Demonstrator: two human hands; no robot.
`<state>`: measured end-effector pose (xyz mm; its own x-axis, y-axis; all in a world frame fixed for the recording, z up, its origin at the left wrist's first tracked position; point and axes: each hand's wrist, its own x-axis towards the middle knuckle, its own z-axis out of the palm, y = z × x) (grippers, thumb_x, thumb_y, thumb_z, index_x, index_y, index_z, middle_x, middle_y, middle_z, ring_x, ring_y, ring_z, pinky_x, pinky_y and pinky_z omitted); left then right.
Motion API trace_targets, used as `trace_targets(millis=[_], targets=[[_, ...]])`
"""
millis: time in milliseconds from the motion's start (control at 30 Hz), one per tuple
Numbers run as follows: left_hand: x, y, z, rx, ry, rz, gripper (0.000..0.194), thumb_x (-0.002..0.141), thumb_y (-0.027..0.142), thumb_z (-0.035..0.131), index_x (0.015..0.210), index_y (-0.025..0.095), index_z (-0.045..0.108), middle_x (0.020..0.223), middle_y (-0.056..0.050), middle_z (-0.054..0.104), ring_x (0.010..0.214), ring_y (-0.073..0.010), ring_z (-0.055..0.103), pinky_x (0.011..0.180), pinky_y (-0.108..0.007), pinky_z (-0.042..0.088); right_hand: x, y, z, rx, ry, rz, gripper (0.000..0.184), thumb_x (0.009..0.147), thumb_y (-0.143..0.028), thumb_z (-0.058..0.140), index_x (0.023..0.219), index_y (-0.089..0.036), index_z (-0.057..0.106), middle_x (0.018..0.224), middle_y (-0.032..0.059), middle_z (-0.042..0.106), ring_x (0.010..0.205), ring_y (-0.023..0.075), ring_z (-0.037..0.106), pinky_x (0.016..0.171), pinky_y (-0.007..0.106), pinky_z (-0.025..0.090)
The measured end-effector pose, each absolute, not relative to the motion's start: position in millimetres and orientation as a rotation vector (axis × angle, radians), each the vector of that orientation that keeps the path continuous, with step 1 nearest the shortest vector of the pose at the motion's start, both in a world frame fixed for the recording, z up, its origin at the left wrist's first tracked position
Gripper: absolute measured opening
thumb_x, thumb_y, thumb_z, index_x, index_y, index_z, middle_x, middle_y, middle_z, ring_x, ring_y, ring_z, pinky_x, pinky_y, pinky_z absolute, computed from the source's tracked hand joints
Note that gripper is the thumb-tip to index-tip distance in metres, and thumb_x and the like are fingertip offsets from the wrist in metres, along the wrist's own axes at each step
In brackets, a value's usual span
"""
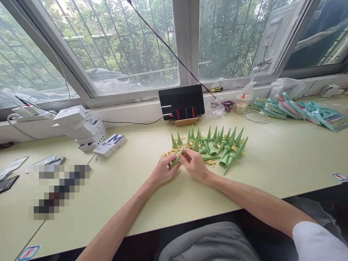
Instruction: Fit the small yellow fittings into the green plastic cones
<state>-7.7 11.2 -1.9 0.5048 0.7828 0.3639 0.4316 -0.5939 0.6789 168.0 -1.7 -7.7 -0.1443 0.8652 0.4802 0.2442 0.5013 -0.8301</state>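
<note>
A green plastic cone-shaped spike (177, 160) is held slanted just above the table, between both hands. My left hand (165, 169) has its fingers closed round the spike's lower, wider part. My right hand (194, 164) is closed in a pinch at its upper part; whether a small piece is also between those fingers is hidden. Just beyond stand several upright green spikes (208, 134) among small yellow valve-like pieces (172, 150). More green spikes lie in a heap (231, 156) to the right, some with yellow pieces on them. A few yellow pieces (211, 163) lie near my right hand.
A phone (185, 113) showing a timer leans against a dark tablet (181, 99) by the window. White boxes (84, 127) are stacked at left, near phones (8, 183). At back right are a bagged cup (241, 103) and packets of pastel plastic items (323, 114).
</note>
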Motion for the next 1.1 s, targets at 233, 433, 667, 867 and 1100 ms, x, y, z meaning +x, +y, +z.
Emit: trace_targets(millis=[233,433,667,867,1100], targets=[[-9.4,11.8,-0.2,2.292,0.996,0.881,0.021,0.096,0.031,0.051,0.095,0.018,0.067,0.080,-0.006,0.062,0.073,-0.0157,0.053,0.060,-0.025,0.049,167.8,-2.3,-8.4,-0.956,-1.645,0.695,0.020,0.096,-0.033,0.050,0.080,-0.021,0.049,0.068,-0.0001,0.055,0.058,0.0138,0.049,0.055,0.026,0.040],[-9.2,12.4,-0.2,2.310,1.038,0.866,0.020,0.097,0.029,0.051,0.097,0.020,0.068,0.091,-0.006,0.064,0.078,-0.0150,0.057,0.061,-0.024,0.052,167.5,-1.4,-9.2,-0.939,-1.636,0.698,0.021,0.096,-0.034,0.051,0.080,-0.021,0.051,0.070,0.0002,0.056,0.059,0.0138,0.052,0.056,0.026,0.043],[-9.7,13.6,-0.3,2.323,1.087,0.896,0.020,0.096,0.030,0.053,0.102,0.021,0.069,0.098,-0.006,0.065,0.080,-0.0146,0.060,0.061,-0.025,0.053,166.8,-2.6,-8.7,-0.926,-1.595,0.687,0.021,0.096,-0.035,0.052,0.080,-0.021,0.051,0.069,0.0003,0.056,0.059,0.0141,0.053,0.057,0.026,0.044],[-10.0,11.3,2.0,2.355,1.043,0.880,0.019,0.093,0.028,0.057,0.105,0.020,0.068,0.098,-0.006,0.064,0.077,-0.0137,0.057,0.058,-0.024,0.053,167.2,-3.2,-6.9,-0.927,-1.579,0.657,0.021,0.096,-0.035,0.052,0.080,-0.020,0.051,0.068,-0.0002,0.054,0.057,0.0134,0.050,0.055,0.026,0.042],[-11.5,14.4,-2.5,2.384,1.054,0.903,0.017,0.093,0.026,0.057,0.104,0.020,0.068,0.096,-0.006,0.063,0.075,-0.0130,0.057,0.059,-0.024,0.053,166.8,-3.7,-6.1,-0.930,-1.565,0.687,0.021,0.096,-0.036,0.053,0.082,-0.020,0.051,0.067,-0.0016,0.052,0.056,0.0123,0.047,0.053,0.026,0.039]])
